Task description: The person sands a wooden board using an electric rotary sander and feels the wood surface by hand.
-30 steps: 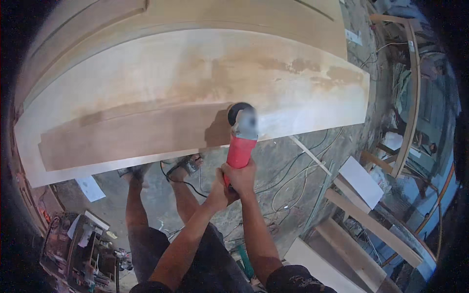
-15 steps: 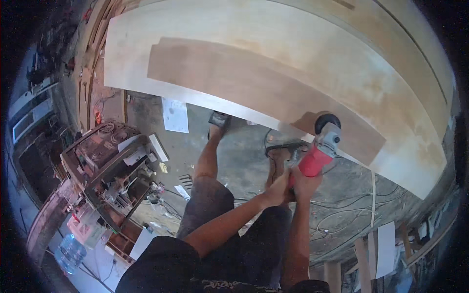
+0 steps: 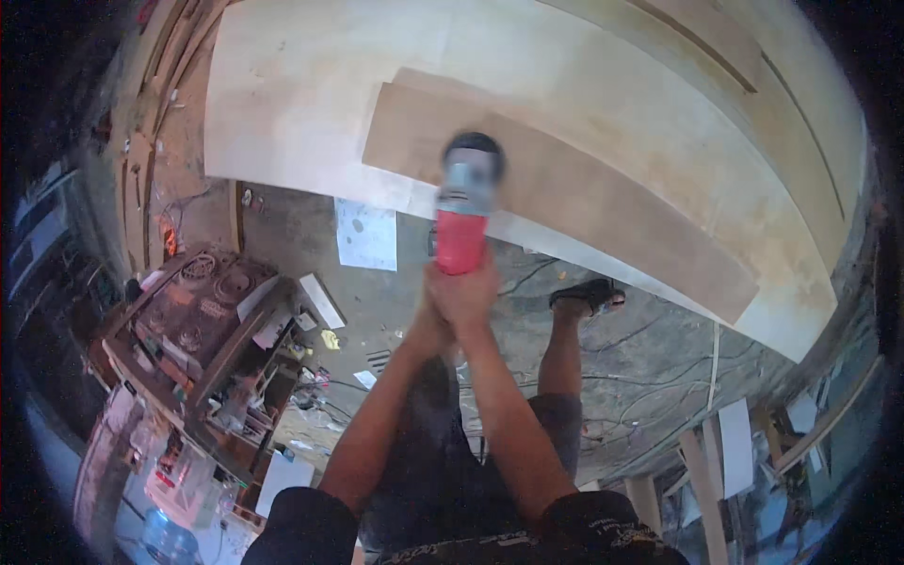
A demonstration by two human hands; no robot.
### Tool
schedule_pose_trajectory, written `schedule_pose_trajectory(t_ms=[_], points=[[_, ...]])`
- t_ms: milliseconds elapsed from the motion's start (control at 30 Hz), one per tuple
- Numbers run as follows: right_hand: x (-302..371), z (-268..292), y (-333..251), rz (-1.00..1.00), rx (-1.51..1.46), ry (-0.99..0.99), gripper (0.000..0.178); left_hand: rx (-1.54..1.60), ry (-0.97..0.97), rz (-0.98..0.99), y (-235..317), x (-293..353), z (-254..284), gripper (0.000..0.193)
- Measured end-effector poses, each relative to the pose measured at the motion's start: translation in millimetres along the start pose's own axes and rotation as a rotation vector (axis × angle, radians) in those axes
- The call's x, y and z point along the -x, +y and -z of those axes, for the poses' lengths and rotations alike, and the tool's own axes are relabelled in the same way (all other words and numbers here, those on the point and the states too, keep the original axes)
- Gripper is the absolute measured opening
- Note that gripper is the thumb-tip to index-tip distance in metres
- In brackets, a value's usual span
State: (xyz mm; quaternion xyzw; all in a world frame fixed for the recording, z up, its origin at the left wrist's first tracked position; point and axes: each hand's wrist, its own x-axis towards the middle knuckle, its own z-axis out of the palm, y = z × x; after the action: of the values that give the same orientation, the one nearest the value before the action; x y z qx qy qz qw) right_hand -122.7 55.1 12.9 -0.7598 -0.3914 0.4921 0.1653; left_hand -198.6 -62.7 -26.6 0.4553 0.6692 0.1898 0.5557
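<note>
We clamp both hands together on a red power tool (image 3: 461, 243): our right hand (image 3: 470, 290) wraps the rear of its body, and our left hand (image 3: 429, 328) closes in just beside it, fingers partly hidden. The black disc (image 3: 476, 144) sits over the pale panel (image 3: 315, 99), near its edge toward us; we cannot tell whether they touch.

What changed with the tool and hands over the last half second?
The red-and-grey handheld power tool moved left along the pale wooden panel, nearer the white rectangular sheet. The left hand and right hand moved with it; nothing was let go. Unchanged: two-handed grip, round black disc over the panel.
</note>
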Motion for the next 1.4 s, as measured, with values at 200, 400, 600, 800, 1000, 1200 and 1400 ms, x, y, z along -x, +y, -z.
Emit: schedule_pose_trajectory(t_ms=[200,400,600,800,1000,1200,1400], points=[[9,-67,-71,-0.086,0.141,-0.166,0.063,0.211,0.095,0.181,5,-7,94,0.082],[5,-76,-74,-0.043,0.063,-0.236,0.063,0.142,0.085,0.316,1,-10,101,0.078],[11,-43,-70,-0.084,0.197,-0.230,0.064,0.164,0.104,0.185,-25,4,65,0.075],[20,-16,-18,-0.090,0.094,-0.157,0.066,0.178,-0.032,0.097,3,5,30,0.072],[14,-20,-25,-0.038,0.021,-0.143,0.062,0.787,0.080,0.341,8,7,29,0.070],[5,-64,-63,-0.032,0.142,-0.269,0.066,0.220,0.090,0.092,-20,-5,77,0.071],[5,-61,-66,-0.045,0.136,-0.279,0.065,0.049,0.055,0.193,-10,-5,87,0.076]])
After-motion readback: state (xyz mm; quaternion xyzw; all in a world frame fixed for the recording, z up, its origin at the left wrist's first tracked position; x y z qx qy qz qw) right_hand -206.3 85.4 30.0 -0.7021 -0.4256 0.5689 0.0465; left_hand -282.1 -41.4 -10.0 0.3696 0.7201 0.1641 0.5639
